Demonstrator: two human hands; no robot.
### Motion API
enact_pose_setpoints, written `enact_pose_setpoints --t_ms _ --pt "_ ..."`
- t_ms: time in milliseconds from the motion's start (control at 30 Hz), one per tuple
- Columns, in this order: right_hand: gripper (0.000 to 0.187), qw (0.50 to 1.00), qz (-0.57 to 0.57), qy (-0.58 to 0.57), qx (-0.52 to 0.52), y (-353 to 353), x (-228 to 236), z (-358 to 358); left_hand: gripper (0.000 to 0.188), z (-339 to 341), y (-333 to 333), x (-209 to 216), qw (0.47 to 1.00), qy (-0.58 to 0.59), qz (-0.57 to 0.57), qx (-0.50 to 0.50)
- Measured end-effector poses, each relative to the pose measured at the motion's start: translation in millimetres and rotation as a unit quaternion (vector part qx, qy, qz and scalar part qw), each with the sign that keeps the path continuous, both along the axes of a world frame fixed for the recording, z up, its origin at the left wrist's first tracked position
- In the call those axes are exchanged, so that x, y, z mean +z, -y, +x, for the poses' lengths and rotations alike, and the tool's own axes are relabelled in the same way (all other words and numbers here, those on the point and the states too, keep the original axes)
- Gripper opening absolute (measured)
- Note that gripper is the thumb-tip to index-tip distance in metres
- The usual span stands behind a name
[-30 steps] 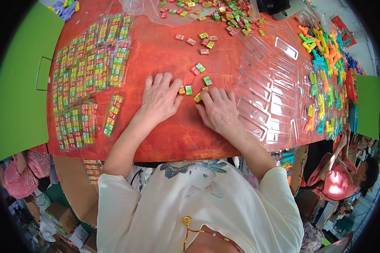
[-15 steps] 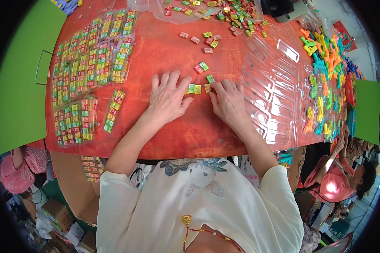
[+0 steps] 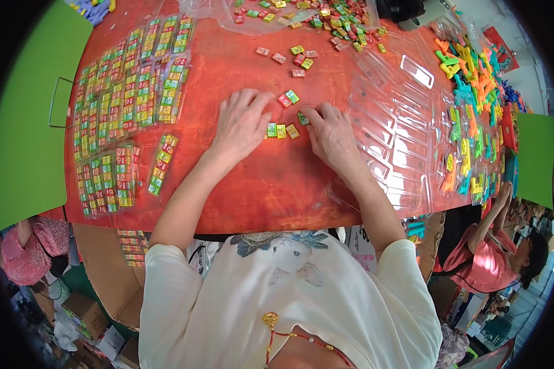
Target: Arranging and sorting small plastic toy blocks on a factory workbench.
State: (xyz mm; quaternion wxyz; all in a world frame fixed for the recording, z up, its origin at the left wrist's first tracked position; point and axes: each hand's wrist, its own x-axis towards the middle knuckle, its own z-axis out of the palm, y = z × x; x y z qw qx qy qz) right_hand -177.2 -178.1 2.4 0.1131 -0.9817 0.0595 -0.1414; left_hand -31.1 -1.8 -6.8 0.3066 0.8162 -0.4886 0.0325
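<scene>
A short row of small box-shaped packets stands on the red table between my hands: a green packet (image 3: 271, 130), a yellow packet (image 3: 281, 131) and a tilted yellow packet (image 3: 293, 131). My left hand (image 3: 241, 125) rests at the row's left end, fingers bent forward and thumb apart, partly hiding that end. At the right, the fingertips of my right hand (image 3: 333, 133) are closed on another small green packet (image 3: 303, 118), just above the row. Beyond it lie a red packet (image 3: 284, 101) and a light green packet (image 3: 292, 96), touching each other.
Filled clear strips of packets (image 3: 144, 92) cover the table's left side. Loose packets (image 3: 345, 21) are heaped at the far edge. Clear plastic trays (image 3: 391, 147) lie to the right, beside colourful plastic toys (image 3: 474, 74). Another person (image 3: 489, 264) sits at the lower right.
My right hand has shifted slightly left with its fingertips on the green packet. The yellow packet near it now sits closer to the row. My left hand has drawn slightly left and up.
</scene>
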Motion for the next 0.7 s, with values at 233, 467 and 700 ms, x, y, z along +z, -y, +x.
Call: enact_pose_setpoints --t_ms 233,467,700 --pt "0.03 0.999 -0.006 -0.04 -0.003 -12 4 -17 0.035 18 21 8 0.996 0.007 0.088 -0.016" --pt "0.027 1.0 -0.002 0.005 0.001 -5 0 -3 0.031 13 46 11 0.982 0.078 0.171 0.005" --pt "0.027 1.0 0.006 -0.002 0.018 5 2 13 0.024 20 16 5 0.988 0.102 0.116 -0.005"
